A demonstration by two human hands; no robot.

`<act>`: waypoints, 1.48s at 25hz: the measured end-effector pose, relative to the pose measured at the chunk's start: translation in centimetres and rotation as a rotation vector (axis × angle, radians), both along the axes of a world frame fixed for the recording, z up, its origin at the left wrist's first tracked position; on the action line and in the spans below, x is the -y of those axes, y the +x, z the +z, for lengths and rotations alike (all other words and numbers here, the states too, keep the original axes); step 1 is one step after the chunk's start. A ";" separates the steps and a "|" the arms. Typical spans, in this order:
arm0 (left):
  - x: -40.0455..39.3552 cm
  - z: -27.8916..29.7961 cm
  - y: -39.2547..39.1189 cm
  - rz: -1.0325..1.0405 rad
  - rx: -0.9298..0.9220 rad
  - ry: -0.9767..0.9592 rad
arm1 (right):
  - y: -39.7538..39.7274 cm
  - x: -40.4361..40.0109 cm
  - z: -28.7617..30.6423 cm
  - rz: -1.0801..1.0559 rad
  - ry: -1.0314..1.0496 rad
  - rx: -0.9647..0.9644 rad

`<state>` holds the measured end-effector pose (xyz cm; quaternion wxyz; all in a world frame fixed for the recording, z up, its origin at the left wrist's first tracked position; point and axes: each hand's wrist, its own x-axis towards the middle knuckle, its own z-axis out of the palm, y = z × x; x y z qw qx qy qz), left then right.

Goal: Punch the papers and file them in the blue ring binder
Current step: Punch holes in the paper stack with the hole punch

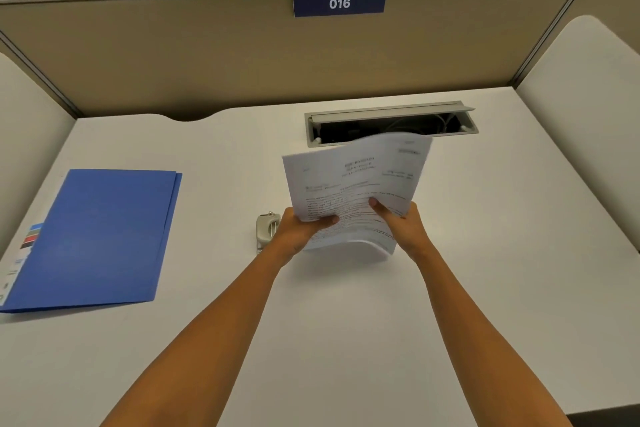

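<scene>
A stack of printed white papers (353, 180) stands tilted above the middle of the white desk (346, 322), its lower edge bowed near the surface. My left hand (299, 230) grips the stack's lower left edge, thumb on the front sheet. My right hand (405, 225) grips the lower right edge the same way. The blue ring binder (100, 236) lies closed and flat at the left of the desk. A grey hole punch (265, 230) sits just left of my left hand, partly hidden behind it.
An open cable tray (391, 123) with wires is set into the desk behind the papers. Beige partition walls (173, 55) enclose the desk at the back and both sides, with a blue "016" sign (339, 3) on top.
</scene>
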<state>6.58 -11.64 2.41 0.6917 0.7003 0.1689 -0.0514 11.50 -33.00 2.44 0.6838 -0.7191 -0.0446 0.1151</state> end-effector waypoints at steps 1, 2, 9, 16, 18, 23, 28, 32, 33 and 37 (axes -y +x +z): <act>-0.5 -0.1 0.2 -0.004 -0.034 -0.005 | 0.3 0.0 0.1 0.017 -0.033 0.001; -0.9 -0.1 0.3 -0.016 -0.075 -0.016 | 0.7 0.0 0.2 0.041 -0.086 0.015; -3.8 -0.5 -0.1 0.283 -0.159 0.193 | 1.6 -0.7 -2.1 0.093 -0.254 -0.078; -7.6 -3.1 -1.4 0.498 -0.335 0.498 | 0.7 -1.9 -5.4 0.123 -0.243 -0.212; -7.9 -3.4 -1.3 0.469 -0.374 0.471 | 0.7 -2.2 -5.8 0.129 -0.245 -0.218; -8.4 -3.9 -0.7 0.435 -0.377 0.411 | 0.8 -3.0 -6.7 0.156 -0.265 -0.216; -9.6 -4.3 -0.5 0.422 -0.393 0.301 | 1.3 -3.4 -6.8 0.149 -0.312 -0.183; -10.1 -3.8 -0.5 0.410 -0.413 0.215 | 1.7 -2.8 -6.9 0.127 -0.329 -0.182; -10.2 -3.7 -0.5 0.405 -0.419 0.198 | 1.7 -2.6 -7.0 0.125 -0.328 -0.189; -10.5 -3.5 -0.3 0.372 -0.439 0.165 | 1.6 -2.2 -7.6 0.123 -0.287 -0.218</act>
